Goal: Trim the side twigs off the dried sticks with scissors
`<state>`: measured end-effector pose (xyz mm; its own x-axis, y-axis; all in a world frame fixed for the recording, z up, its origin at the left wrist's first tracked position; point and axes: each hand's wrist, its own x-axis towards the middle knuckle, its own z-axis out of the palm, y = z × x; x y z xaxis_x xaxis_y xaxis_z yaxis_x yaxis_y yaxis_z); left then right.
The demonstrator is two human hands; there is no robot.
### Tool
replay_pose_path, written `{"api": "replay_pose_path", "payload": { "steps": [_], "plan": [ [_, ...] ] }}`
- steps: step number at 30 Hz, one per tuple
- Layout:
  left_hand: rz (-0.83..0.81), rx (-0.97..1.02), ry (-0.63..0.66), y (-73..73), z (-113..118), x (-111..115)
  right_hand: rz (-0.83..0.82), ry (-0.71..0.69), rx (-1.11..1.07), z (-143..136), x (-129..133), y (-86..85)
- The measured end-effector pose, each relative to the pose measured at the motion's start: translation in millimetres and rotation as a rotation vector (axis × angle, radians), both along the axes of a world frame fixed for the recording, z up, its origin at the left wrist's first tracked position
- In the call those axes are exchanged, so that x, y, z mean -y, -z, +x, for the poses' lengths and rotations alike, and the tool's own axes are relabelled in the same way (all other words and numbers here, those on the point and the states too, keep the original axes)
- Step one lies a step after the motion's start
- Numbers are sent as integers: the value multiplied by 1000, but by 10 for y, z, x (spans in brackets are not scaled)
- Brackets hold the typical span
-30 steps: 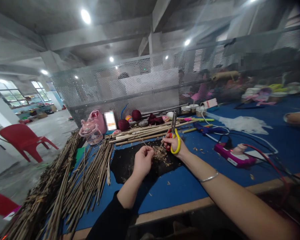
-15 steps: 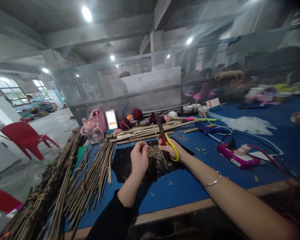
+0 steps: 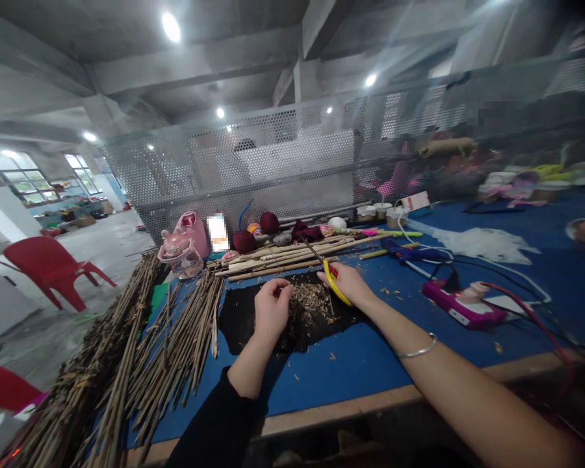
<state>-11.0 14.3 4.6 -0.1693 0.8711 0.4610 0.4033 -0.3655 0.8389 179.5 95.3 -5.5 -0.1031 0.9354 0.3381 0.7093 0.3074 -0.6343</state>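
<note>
My right hand (image 3: 351,286) is closed around scissors with yellow and red handles (image 3: 338,290). Their dark blades point away from me toward the back of the table. To its left, my left hand (image 3: 272,307) is held in a pinch, and whatever may be between its fingertips is too small to make out. Both hands are over a black cloth (image 3: 241,323) spread on the blue table. Small chopped stem pieces (image 3: 314,302) lie heaped on the cloth between the hands.
Long dry stems (image 3: 175,351) lie fanned out at left, beside a thicker bundle (image 3: 102,344). Bamboo sticks (image 3: 283,259) and yarn balls (image 3: 269,223) line the back, near a pink-lidded jar (image 3: 181,257). A purple power strip (image 3: 461,305) with cables sits right. Behind stands a perforated metal screen (image 3: 175,162).
My right hand has moved slightly right with the scissors, whose blades have tipped lower. More of the chopped pieces shows between the hands. My left hand has barely shifted.
</note>
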Motion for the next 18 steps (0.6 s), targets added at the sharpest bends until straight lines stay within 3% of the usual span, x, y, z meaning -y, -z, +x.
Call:
{"api": "replay_pose_path", "payload": {
  "steps": [3, 7, 10, 12, 14, 16, 18],
  "plan": [
    [176, -336, -40, -23, -32, 12, -122, -236, -265, -151, 153, -51],
    [178, -654, -80, -57, -34, 25, -471, -575, -566, -336, 378, -115],
    [137, -753, -60, -60, -16, 21, -566, -651, -672, -419, 454, -110],
    [119, -685, -29, -38, -3, 5, -620, -640, -730, -440, 456, -95],
    [73, -478, -22, 3, 16, -16, -636, -608, -759, -437, 439, -86],
    [-75, -200, 27, 48, 45, -27, -605, -565, -762, -419, 421, -90],
    [-311, 64, 191, 70, 77, -21, -544, -519, -774, -398, 410, -101]
  ]
}}
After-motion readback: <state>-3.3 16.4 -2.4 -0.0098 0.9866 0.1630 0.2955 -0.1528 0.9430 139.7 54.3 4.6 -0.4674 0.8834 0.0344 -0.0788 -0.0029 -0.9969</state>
